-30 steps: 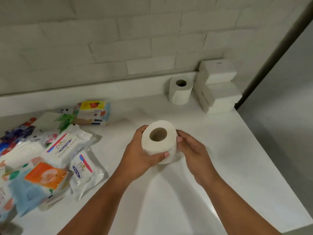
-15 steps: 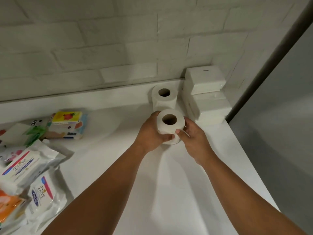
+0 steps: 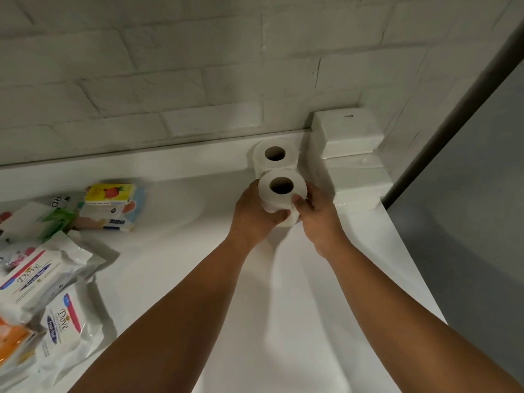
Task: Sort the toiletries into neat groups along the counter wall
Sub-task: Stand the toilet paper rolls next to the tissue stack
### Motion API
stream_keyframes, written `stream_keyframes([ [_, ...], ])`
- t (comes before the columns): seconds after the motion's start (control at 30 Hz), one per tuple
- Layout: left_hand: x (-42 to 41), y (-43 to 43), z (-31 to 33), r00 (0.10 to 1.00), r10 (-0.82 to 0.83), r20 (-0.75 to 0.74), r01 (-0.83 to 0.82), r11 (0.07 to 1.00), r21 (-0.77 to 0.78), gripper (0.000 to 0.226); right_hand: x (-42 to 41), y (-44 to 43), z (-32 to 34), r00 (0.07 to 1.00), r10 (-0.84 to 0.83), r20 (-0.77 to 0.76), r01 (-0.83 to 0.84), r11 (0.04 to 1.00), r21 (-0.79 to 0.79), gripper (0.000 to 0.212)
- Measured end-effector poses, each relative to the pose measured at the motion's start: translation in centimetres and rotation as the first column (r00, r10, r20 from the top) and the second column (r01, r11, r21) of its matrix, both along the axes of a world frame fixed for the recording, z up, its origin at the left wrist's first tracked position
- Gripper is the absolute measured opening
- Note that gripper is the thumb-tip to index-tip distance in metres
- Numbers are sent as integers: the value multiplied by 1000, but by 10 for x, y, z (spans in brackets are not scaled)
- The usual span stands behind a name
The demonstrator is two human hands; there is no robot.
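left hand (image 3: 255, 215), right hand (image 3: 319, 219) grasping toilet roll (image 3: 272, 202), by rear roll (image 3: 262, 161), tissue packs (image 3: 355, 177) rightward

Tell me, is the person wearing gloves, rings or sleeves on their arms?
No gloves, rings or bracelets show on the left grip or the right grip; both are bare hands. The left forearm and right forearm are bare too, with no sleeve or watch in view.

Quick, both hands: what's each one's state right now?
Left hand: curled round the toilet roll, holding it.
Right hand: gripping the same toilet roll.
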State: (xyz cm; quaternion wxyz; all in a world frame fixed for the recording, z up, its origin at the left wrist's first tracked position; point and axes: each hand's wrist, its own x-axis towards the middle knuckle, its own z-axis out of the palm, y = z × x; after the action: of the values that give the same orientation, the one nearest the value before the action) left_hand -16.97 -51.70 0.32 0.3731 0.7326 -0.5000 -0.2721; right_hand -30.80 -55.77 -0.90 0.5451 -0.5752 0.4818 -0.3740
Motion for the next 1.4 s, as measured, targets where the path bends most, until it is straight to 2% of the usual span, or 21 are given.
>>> stream_keyframes([
  [0.23, -1, 6, 4, 1000, -5, -18, 5, 1000, 20, 75, 4, 3, 4, 998, -27, -52, 25, 999, -40, 38],
  [0.4, 5, 23, 9, 999, -31, -27, 33, 997, 71, 82, -4, 30, 19, 973, -61, -221, 45, 996, -73, 50],
  [0.53, 25, 62, 20, 998, -7, 54, 5, 999, 37, 80, -3, 71, 40, 934, -61, -352, -15, 978, -210, 54],
  [0.67, 59, 119, 30, 987, 14, 162, -5, 998, -58, 58, 22, 113, 53, 917, 52, -396, -185, 934, -305, 48],
  [0.87, 117, 218, 45, 966, 98, 240, -81, 993, -80, 39, 82, 172, 60, 891, 231, -391, -359, 885, -297, 39],
  [1.13, 189, 362, 60, 896, 273, 351, -259, 962, -87, 36, 184, 273, 63, 765, 465, -446, -617, 728, -298, 39],
  [1.27, 226, 424, 59, 831, 379, 408, -376, 922, -90, 38, 231, 326, 60, 698, 566, -439, -707, 643, -295, 41],
  [1.4, 266, 476, 56, 751, 496, 435, -480, 863, -156, 40, 273, 374, 57, 620, 648, -443, -780, 569, -260, 44],
])
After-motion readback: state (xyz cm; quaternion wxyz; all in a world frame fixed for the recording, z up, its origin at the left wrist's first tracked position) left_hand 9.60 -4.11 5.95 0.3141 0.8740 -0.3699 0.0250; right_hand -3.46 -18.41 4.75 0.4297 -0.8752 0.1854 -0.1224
